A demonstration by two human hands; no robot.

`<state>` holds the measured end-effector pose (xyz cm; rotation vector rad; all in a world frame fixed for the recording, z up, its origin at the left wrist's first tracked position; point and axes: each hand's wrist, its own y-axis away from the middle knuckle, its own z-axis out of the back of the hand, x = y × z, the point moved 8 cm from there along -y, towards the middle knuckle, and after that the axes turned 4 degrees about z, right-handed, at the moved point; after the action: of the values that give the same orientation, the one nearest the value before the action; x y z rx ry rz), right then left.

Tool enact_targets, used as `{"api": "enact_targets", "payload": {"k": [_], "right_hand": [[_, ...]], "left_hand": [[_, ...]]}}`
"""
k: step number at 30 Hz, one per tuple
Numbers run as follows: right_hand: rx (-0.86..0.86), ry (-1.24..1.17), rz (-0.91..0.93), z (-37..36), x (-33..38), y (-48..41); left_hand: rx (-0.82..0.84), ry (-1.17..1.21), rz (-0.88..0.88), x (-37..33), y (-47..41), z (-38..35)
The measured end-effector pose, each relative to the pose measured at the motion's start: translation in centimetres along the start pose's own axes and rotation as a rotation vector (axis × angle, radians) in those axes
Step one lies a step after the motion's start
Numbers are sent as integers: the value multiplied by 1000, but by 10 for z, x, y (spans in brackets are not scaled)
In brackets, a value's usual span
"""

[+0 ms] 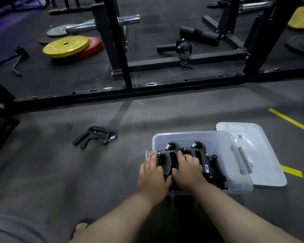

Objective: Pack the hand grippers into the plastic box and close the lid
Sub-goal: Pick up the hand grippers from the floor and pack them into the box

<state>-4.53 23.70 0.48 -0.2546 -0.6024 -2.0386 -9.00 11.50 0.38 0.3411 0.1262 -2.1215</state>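
Note:
A clear plastic box (240,178) stands on the grey floor with several black hand grippers inside. Both of my hands reach into its left half. My left hand (152,172) and my right hand (188,168) hold one hand gripper (168,159) from either side, fingers curled over its handles. Beside it stands another hand gripper (199,149), springs pointing away from me. Two more hand grippers (95,138) lie together on the floor to the left of the box. The clear lid (263,172) lies flat on the floor, partly under the box's right rim.
A black rack frame (130,92) crosses the floor beyond the box. Yellow and red weight plates (67,46) lie at the far left, black foam rollers (198,35) inside the rack. Yellow tape marks (288,119) run right of the lid. My knee (9,230) is bottom left.

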Motion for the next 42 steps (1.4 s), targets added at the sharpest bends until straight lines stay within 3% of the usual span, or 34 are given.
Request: {"api": "enact_targets", "payload": {"k": [5, 12, 17, 19, 22, 27, 31, 34, 39, 42], "right_hand": [[-24, 70, 54, -2, 1, 5], [-94, 163, 76, -4, -2, 13], [-93, 134, 9, -2, -1, 9], [-129, 65, -47, 4, 3, 6], [-217, -27, -66, 10, 15, 1], [-233, 42, 66, 3, 58, -21], [-200, 115, 140, -9, 88, -42], [-156, 241, 141, -27, 91, -48], [-351, 285, 197, -33, 87, -41], [-470, 277, 196, -32, 87, -44]], "left_hand": [[18, 19, 21, -3, -4, -1], [27, -129, 14, -2, -7, -9], [-42, -32, 9, 2, -4, -6], [3, 93, 9, 2, 0, -2], [-36, 174, 62, 11, 3, 14], [-133, 104, 287, 55, -12, 30], [-23, 71, 468, 110, -35, 23], [30, -17, 508, 145, -51, 28], [254, -102, 598, 215, -104, 24], [305, -48, 655, 245, -133, 17]]}}
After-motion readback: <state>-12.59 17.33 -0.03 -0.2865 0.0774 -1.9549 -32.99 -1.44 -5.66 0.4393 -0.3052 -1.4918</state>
